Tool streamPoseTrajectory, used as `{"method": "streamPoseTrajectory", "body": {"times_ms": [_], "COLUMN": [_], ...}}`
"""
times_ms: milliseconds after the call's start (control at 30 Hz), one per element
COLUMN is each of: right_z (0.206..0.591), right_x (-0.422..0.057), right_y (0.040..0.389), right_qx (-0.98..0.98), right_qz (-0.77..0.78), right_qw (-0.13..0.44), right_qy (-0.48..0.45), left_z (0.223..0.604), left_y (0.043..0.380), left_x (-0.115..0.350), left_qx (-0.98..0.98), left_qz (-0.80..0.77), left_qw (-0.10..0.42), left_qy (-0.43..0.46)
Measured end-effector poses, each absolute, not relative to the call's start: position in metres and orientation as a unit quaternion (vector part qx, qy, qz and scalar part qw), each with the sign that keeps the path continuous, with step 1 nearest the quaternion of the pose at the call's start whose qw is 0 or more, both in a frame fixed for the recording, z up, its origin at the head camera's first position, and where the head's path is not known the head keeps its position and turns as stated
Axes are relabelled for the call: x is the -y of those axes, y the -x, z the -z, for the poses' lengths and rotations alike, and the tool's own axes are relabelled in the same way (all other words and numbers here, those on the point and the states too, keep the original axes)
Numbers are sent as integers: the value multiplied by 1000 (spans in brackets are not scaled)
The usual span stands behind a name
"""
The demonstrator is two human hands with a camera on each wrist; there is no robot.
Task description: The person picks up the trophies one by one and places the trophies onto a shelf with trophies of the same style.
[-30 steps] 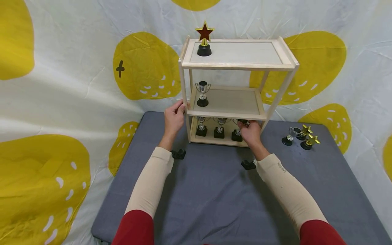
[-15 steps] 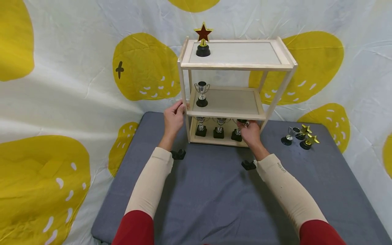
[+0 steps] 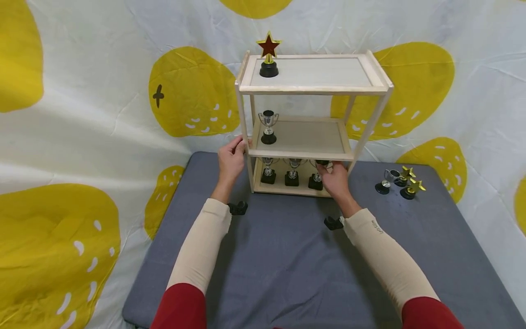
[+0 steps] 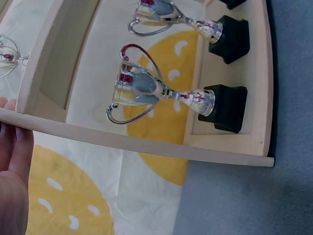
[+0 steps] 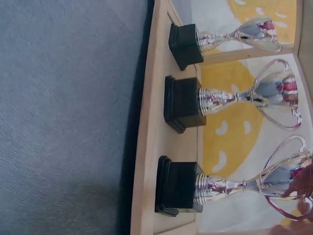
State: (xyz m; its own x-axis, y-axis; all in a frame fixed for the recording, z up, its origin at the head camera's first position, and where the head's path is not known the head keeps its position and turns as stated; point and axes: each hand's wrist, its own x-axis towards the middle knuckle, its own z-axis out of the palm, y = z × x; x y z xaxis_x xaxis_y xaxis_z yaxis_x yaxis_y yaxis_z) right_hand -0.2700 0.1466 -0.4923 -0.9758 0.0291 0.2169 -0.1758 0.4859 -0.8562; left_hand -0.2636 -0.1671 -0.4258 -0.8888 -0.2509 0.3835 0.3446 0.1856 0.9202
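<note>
A three-tier wooden shelf stands at the back of the grey mat. My left hand holds its left front post at middle-tier height, the fingertips lying against the wood. On the bottom tier stand three silver cup trophies on black bases. My right hand pinches the bowl of the rightmost cup, which stands upright on the tier. The other two cups stand untouched to its left. Most of the held bowl is hidden by my fingers.
A red star trophy stands on the top tier and a silver cup on the middle one. On the mat to the right sit a silver cup and two gold star trophies. A patterned cloth hangs behind.
Nothing has visibly changed apart from a slight drift of the view; both hands stay on the shelf post and on the rightmost cup.
</note>
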Motion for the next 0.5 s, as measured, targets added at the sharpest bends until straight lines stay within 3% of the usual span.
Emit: {"method": "streamPoseTrajectory", "body": {"times_ms": [267, 500], "right_z": [496, 496], "right_x": [-153, -162], "right_y": [247, 224], "right_qx": [868, 815], "right_qz": [-456, -540], "right_qw": [189, 207], "right_qy": [-50, -29], "left_z": [426, 427], "left_y": [263, 261], "left_x": [165, 167], "left_qx": [739, 739], "left_qz": [636, 638], "left_qw": [220, 215], "left_qy": [29, 17]}}
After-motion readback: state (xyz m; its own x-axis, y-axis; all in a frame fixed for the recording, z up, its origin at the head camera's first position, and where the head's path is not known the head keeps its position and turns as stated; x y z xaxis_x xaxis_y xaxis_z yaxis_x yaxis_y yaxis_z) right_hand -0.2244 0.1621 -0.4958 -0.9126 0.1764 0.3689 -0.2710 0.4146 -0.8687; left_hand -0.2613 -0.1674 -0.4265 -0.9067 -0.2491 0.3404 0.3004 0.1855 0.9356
